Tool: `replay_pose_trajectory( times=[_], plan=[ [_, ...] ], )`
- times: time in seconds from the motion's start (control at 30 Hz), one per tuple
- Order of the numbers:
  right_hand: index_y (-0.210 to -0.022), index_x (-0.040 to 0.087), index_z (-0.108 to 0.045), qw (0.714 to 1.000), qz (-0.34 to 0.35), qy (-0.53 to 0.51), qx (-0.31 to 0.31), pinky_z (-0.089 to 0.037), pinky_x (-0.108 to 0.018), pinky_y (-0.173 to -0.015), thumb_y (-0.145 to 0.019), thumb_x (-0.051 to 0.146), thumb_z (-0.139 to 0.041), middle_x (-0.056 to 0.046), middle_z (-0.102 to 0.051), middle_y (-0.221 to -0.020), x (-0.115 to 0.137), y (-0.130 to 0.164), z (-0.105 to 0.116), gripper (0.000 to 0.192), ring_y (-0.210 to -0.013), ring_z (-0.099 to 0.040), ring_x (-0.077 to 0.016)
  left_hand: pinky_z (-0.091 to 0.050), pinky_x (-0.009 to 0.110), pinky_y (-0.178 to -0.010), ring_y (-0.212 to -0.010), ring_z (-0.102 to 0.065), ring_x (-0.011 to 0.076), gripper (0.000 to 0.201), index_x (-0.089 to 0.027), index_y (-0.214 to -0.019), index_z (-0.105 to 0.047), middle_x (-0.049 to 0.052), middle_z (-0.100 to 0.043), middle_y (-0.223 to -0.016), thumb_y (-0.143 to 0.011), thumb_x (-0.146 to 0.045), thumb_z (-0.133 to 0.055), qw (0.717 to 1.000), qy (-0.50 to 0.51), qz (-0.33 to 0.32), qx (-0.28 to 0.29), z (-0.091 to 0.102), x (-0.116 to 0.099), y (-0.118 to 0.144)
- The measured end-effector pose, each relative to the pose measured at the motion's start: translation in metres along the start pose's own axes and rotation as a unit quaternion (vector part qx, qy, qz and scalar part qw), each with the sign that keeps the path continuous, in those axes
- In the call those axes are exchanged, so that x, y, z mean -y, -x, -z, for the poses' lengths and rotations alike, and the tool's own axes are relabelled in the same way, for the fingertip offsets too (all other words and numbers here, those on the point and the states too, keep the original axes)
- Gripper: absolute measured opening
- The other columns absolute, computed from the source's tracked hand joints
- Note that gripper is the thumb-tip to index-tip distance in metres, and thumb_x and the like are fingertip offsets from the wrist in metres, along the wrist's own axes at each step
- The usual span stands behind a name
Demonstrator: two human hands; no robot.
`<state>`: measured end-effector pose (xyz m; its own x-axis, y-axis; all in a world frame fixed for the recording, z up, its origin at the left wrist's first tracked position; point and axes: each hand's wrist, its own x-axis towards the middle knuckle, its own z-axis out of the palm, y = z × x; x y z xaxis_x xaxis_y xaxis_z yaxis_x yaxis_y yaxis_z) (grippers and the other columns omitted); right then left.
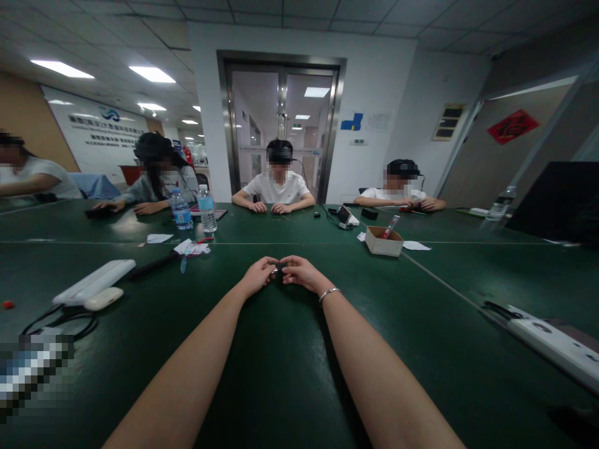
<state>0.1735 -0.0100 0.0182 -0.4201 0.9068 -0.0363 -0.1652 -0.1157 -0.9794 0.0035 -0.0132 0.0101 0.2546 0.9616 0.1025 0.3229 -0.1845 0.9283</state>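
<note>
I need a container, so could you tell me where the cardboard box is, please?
The cardboard box sits on the green table, right of centre, beyond the right hand.

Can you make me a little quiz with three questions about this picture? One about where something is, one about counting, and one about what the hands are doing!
1. Where is the small open cardboard box?
A. On the dark green table, ahead and right of the hands
B. On the floor
C. On a chair

2. How many clear plastic water bottles with blue labels stand together, ahead and left of the hands?
A. Two
B. Five
C. None

3. What are the left hand and right hand doing?
A. Lying flat, far apart
B. Meeting at the fingertips over a tiny dark thing
C. Holding a bottle

Answers: 1 A, the box sits on the dark green table, right of the hands. 2 A, two bottles stand side by side. 3 B, the fingertips come together on something too small to name.
</note>
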Motion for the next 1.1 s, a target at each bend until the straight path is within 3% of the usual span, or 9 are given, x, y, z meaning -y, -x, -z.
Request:
replay_pose_trajectory(
  times=[0.13, 0.33, 0.53, 0.73, 0.93, 1.1],
  plan=[
    [-0.094, 0.013, -0.053, 1.000, -0.001, 0.000, 0.002, -0.056, -0.022, -0.054, -0.073, 0.003, -0.060, 0.002, -0.057, -0.065, 0.0004, 0.0002, 0.0001, 0.024, -0.052, -0.059, -0.0079, -0.034, 0.017, -0.044, -0.049, -0.044, 0.0081, 0.032, -0.015, -0.106, -0.053, -0.001, -0.051, -0.060, -0.085, -0.034, -0.037, 1.000, -0.004, -0.006, 0.009, 0.0002, -0.0010, 0.0008],
    [-0.095, 0.013, -0.053, 1.000, -0.006, 0.002, -0.003, -0.056, -0.022, -0.055, -0.075, 0.002, -0.059, 0.002, -0.056, -0.061, 0.0002, 0.0000, 0.0003, 0.024, -0.050, -0.059, -0.0080, -0.035, 0.018, -0.044, -0.052, -0.046, 0.0075, 0.031, -0.016, -0.106, -0.053, -0.001, -0.051, -0.068, -0.076, -0.027, -0.050, 1.000, 0.009, -0.004, 0.004, -0.0001, 0.0015, -0.0013],
    [-0.094, 0.013, -0.053, 1.000, -0.005, 0.005, -0.004, -0.056, -0.021, -0.054, -0.075, 0.003, -0.060, 0.003, -0.056, -0.062, 0.0006, 0.0007, -0.0003, 0.022, -0.050, -0.058, -0.0074, -0.034, 0.017, -0.044, -0.051, -0.045, 0.0077, 0.030, -0.015, -0.104, -0.053, -0.001, -0.053, -0.065, -0.081, -0.032, -0.044, 1.000, 0.017, -0.003, 0.011, -0.0005, 0.0031, -0.0024],
    [-0.094, 0.013, -0.053, 1.000, -0.010, 0.004, -0.009, -0.056, -0.022, -0.053, -0.075, 0.004, -0.061, 0.003, -0.055, -0.060, 0.0000, -0.0003, -0.0001, 0.023, -0.050, -0.059, -0.0083, -0.035, 0.018, -0.044, -0.055, -0.047, 0.0087, 0.030, -0.017, -0.103, -0.055, -0.002, -0.050, -0.068, -0.075, -0.026, -0.052, 1.000, 0.017, -0.010, -0.008, -0.0001, 0.0049, -0.0024],
    [-0.094, 0.012, -0.053, 1.000, -0.008, 0.006, -0.006, -0.056, -0.022, -0.053, -0.078, 0.001, -0.055, 0.002, -0.056, -0.061, 0.0004, 0.0001, -0.0003, 0.020, -0.050, -0.059, -0.0085, -0.036, 0.018, -0.045, -0.054, -0.046, 0.0084, 0.030, -0.016, -0.102, -0.055, 0.000, -0.052, -0.068, -0.081, -0.034, -0.044, 1.000, 0.017, -0.013, 0.007, 0.0012, 0.0061, -0.0027],
    [-0.096, 0.012, -0.052, 1.000, -0.012, 0.009, -0.008, -0.056, -0.022, -0.053, -0.079, 0.000, -0.052, 0.002, -0.055, -0.057, 0.0015, 0.0010, -0.0008, 0.021, -0.049, -0.059, -0.0088, -0.037, 0.019, -0.046, -0.056, -0.047, 0.0091, 0.031, -0.017, -0.104, -0.055, -0.001, -0.051, -0.070, -0.078, -0.033, -0.049, 1.000, 0.000, -0.022, 0.000, 0.0011, 0.0070, -0.0020]
  ],
)
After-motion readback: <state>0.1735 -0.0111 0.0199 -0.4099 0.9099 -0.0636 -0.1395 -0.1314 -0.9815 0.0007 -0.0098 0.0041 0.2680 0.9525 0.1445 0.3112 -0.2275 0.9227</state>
